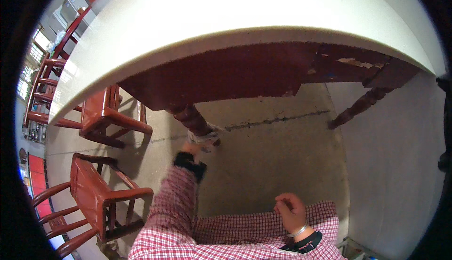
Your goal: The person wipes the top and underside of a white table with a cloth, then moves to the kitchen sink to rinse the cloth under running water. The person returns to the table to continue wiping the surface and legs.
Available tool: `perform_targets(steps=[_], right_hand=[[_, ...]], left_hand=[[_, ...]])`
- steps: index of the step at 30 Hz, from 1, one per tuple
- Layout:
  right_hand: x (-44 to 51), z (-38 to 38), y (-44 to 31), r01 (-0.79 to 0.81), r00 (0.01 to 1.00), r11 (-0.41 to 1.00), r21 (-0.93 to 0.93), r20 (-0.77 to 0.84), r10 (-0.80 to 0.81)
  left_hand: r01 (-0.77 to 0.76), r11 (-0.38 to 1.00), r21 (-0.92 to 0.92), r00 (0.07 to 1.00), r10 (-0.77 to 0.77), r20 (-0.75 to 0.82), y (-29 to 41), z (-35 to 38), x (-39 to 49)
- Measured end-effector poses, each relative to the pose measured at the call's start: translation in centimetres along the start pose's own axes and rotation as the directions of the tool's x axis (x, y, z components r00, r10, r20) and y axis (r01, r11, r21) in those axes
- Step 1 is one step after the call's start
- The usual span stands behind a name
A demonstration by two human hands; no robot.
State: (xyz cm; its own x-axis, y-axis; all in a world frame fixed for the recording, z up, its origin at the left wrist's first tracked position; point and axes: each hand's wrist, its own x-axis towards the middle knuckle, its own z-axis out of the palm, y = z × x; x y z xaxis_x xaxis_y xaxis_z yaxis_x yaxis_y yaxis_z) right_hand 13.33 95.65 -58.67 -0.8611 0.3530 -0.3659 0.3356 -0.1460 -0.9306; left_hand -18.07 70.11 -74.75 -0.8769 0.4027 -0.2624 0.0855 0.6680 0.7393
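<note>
My left hand (pixel 191 148) reaches down under the table to a turned wooden table leg (pixel 192 118). It presses a greyish cloth (pixel 204 138) around the lower part of that leg; the fingers are partly hidden and blurred. My right hand (pixel 292 211) hovers over my checked lap, fingers curled in, with nothing visible in it. A silvery bracelet sits on that wrist. Above both hands is the table's white top (pixel 247 6), its dark red wooden apron (pixel 226 73) chipped in places.
Two reddish-brown wooden chairs (pixel 88 196) stand to the left, one partly under the tabletop. Another table leg (pixel 360 108) stands at the right, by a pale wall (pixel 388 161). A dark crack (pixel 275 120) crosses the concrete floor (pixel 268 168).
</note>
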Motion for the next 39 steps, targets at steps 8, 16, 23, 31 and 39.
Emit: perform_targets(steps=[8, 16, 23, 31, 39], right_hand=[[1.2, 1.6, -0.4, 0.058, 0.996, 0.997, -0.056, 0.070, -0.054], [0.1, 1.3, -0.7, 0.023, 0.989, 1.000, 0.001, 0.143, -0.023], [0.9, 2.5, -0.8, 0.092, 0.979, 0.995, -0.035, 0.184, -0.084], [0.4, 1.5, -0.6, 0.113, 0.977, 0.991, -0.075, 0.190, -0.097], [2.9, 0.3, 0.5, 0.331, 0.939, 0.944, -0.002, -0.095, -0.329]], left_hand=[[-0.460, 0.379, -0.803, 0.759, -0.301, -0.577, -0.4, 10.7, 3.3], [-0.186, 0.664, -0.724, 0.982, 0.153, -0.111, -7.3, 6.4, 3.2], [0.169, 0.921, 0.352, 0.901, 0.000, -0.433, -6.5, 11.3, -0.1], [0.142, 0.934, 0.326, 0.943, -0.228, 0.244, -2.7, 7.9, 1.7], [-0.162, 0.967, -0.195, 0.931, 0.215, 0.294, 11.2, 4.8, -3.3]])
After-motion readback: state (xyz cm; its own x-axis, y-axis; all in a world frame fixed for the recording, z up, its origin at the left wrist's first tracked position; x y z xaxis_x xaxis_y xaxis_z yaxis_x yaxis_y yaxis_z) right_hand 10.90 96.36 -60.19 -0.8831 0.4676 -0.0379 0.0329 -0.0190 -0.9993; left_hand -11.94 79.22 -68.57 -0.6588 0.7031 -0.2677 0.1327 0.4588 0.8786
